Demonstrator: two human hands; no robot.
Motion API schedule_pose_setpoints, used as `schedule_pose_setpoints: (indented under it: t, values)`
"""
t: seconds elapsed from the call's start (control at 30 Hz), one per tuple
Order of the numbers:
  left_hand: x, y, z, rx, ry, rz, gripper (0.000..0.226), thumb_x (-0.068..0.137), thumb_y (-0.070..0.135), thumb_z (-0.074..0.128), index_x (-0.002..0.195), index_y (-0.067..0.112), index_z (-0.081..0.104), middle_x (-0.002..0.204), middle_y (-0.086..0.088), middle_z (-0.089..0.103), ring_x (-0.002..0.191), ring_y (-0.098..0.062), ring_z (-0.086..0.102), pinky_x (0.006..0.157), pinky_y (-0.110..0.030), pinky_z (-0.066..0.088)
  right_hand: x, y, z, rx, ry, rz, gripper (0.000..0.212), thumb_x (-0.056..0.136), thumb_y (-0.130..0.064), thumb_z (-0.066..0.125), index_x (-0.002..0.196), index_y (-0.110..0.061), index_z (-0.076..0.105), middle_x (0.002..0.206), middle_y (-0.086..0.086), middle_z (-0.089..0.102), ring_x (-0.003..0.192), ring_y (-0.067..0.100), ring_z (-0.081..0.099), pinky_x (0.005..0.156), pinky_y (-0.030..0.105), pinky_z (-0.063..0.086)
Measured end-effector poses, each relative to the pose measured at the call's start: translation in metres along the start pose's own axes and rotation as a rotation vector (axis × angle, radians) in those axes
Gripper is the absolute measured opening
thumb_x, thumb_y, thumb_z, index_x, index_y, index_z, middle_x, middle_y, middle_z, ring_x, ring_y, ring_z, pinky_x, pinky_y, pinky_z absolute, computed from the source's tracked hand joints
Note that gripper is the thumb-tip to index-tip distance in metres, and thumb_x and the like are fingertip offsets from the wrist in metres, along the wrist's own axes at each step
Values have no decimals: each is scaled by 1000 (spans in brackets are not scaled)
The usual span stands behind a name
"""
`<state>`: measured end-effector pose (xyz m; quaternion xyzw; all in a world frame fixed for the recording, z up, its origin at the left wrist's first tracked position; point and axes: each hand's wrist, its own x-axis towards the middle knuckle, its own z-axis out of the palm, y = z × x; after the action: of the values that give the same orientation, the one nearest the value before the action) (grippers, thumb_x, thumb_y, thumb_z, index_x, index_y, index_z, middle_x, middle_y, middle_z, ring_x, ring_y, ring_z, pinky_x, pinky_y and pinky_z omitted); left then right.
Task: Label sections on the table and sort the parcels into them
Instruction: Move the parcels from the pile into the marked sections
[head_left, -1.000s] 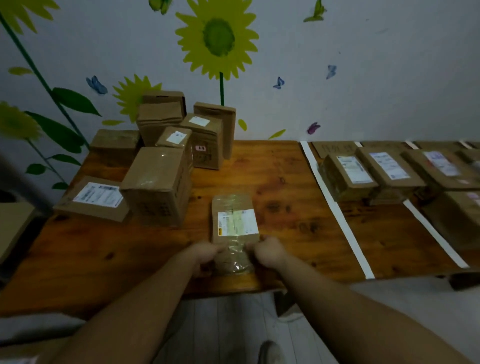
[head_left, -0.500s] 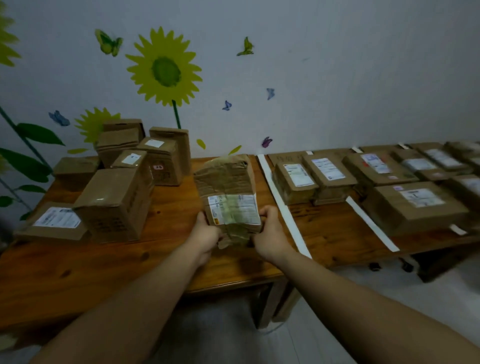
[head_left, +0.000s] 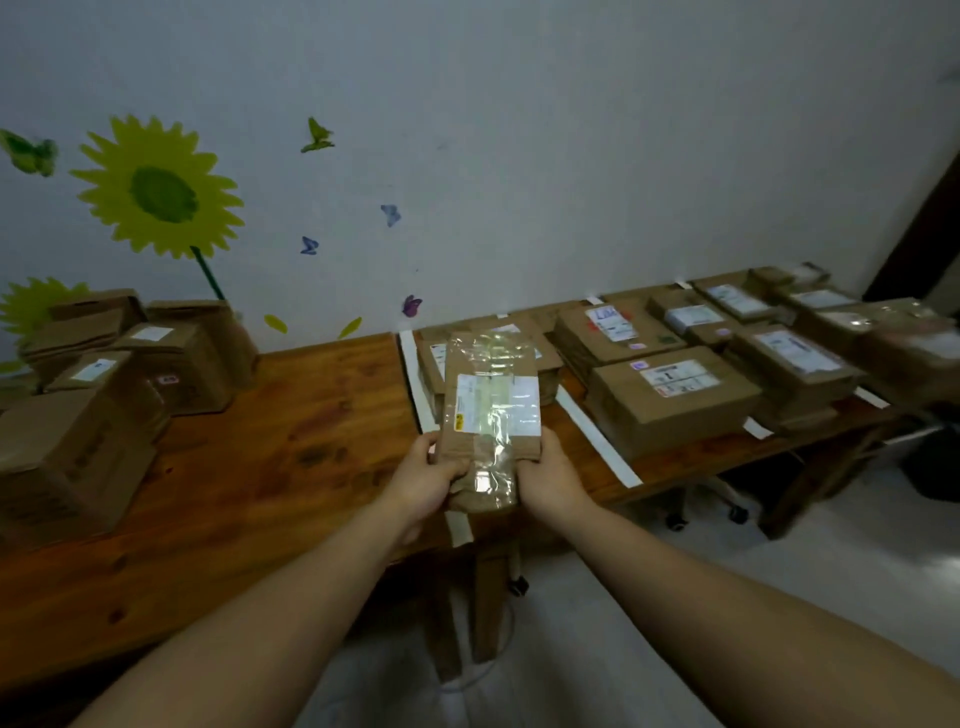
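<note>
Both hands grip the lower end of a brown cardboard parcel (head_left: 488, 374) wrapped in glossy clear tape, left hand (head_left: 423, 480) and right hand (head_left: 550, 478) on either side, fingers hidden behind. It is held above the wooden table (head_left: 291, 441) near the front edge, covering part of a white tape strip (head_left: 417, 384). The print on its white label (head_left: 498, 408) is unreadable. Brown boxes (head_left: 904, 348) at the right end blur; the left pile (head_left: 72, 447) is cut off.

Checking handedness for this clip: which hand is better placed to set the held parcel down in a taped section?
Right, probably. Both hands grip the parcel, but the right hand sits nearer the taped sections; the left hand is toward the unsorted pile.
</note>
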<state>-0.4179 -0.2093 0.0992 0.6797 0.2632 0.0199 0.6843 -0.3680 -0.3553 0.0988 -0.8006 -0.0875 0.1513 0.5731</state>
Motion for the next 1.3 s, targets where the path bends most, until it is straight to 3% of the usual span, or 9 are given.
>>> schedule_pose_setpoints:
  t: [0.13,0.23,0.4,0.53,0.73,0.87,1.0,1.2,1.3]
  values:
    - [7,-1,36,102,-80,-64,51,89,7,60,135,17,40,100,-2,61,81,-19,61,57,-26,48,13,27,-30,-10,-36,67,48,82,-35,61,128,-29,48,116,-13,62,113,16,59,94,36,49]
    - [20,4,52,118,-110,-122,47,93,12,54,135,26,38,99,4,60,80,-18,61,56,-28,51,29,36,-48,-4,-61,82,57,77,-43,64,129,-29,47,119,-14,62,114,15,59,95,39,51]
    - [62,19,58,53,-129,-174,45,96,8,44,138,26,39,103,-1,60,83,-23,64,49,-32,54,58,19,-74,42,-65,177,59,80,-18,75,127,-15,38,114,-2,60,102,14,60,85,31,52]
    - [92,32,61,47,-158,-191,43,97,9,44,136,25,37,106,-2,58,86,-25,64,68,-47,58,89,6,-78,51,-77,161,74,84,-10,70,144,-15,27,134,8,52,120,25,53,95,34,47]
    - [130,51,73,82,-187,-180,43,96,11,48,136,22,36,104,0,56,86,-24,63,76,-52,56,130,-1,-85,26,-58,62,55,88,-12,63,136,-24,41,122,-7,56,118,18,53,104,43,43]
    - [143,58,98,147,-188,-149,48,95,10,49,138,23,33,103,1,57,88,-24,62,74,-46,55,149,2,-105,29,-71,20,28,92,-14,59,106,-37,52,105,-15,58,103,10,58,96,38,48]
    - [153,63,133,125,-145,-153,46,95,11,50,137,23,35,104,0,56,91,-25,62,71,-44,56,169,11,-139,26,-44,6,50,90,-13,60,134,-30,44,122,-7,58,108,12,54,90,32,46]
    - [146,40,173,51,-2,-193,44,94,13,52,134,25,39,113,0,57,98,-26,61,73,-44,57,185,35,-178,-68,-237,-107,52,93,-19,61,139,-27,37,123,-12,51,107,2,49,77,12,39]
    - [132,22,176,18,66,-235,43,94,15,52,134,26,38,113,0,57,99,-25,59,77,-47,57,184,52,-175,-144,-346,-130,63,89,-20,64,142,-33,32,133,-15,51,120,3,49,95,26,47]
